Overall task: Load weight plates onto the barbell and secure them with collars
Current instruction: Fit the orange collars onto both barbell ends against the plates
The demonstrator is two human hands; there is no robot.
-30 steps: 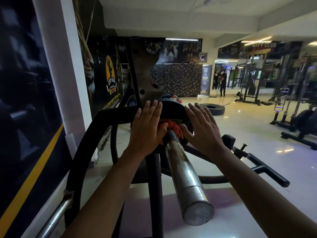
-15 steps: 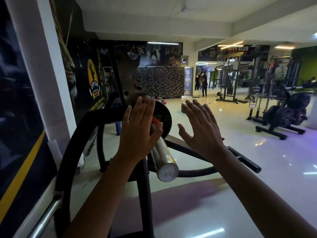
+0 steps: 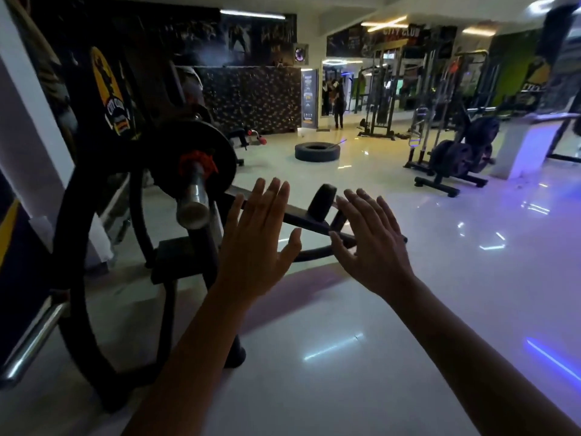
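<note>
Left hand (image 3: 254, 234) and right hand (image 3: 374, 243) are held open, empty, at four o'clock of the weight plate (image 3: 220, 143) and red collar (image 3: 198, 162); the other end is judged next.

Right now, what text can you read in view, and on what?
"CITY CLUB": overhead banner, far wall.
"CITY CLUB": yellow wall logo, on the left, slightly blurred.
Standing banner at the far end: text too blurred to read.
Weight plate: no legible markings.
</note>
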